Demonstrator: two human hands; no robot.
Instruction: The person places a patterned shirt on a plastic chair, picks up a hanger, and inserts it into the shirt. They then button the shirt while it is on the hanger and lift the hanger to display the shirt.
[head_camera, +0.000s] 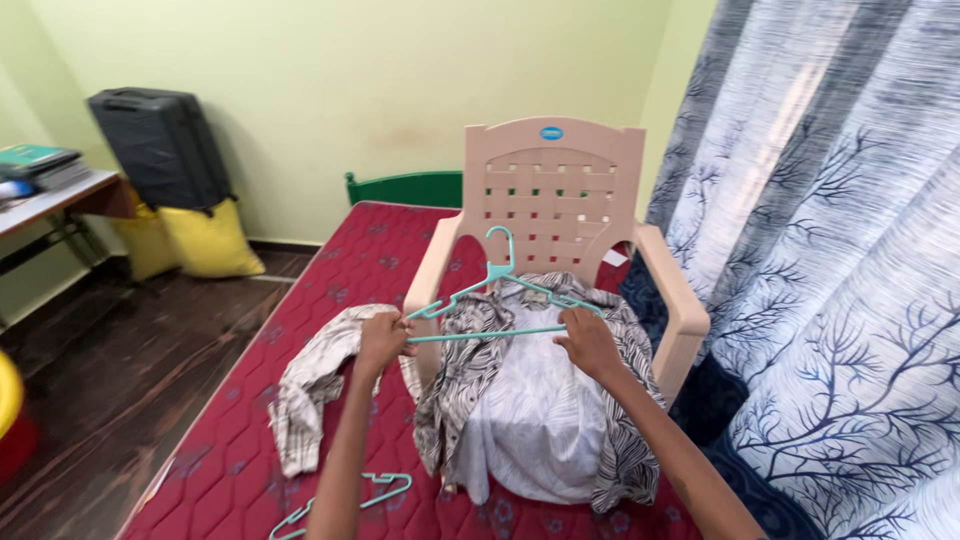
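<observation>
At far left a worktop (55, 205) carries books, with a black suitcase (160, 148) on yellow bags against the green wall. Your left hand (383, 338) grips the teal hanger (500, 300) at one end, and your right hand (590, 342) pinches its bar over the zebra-print shirt (540, 410), which is draped on the beige plastic chair (560, 190) standing on the maroon bed (340, 290). A patterned curtain (840, 300) hangs at right.

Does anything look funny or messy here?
Yes. A plastic chair stands on the bed's red mattress, not on the floor, and a second teal hanger lies loose near the mattress edge.
</observation>
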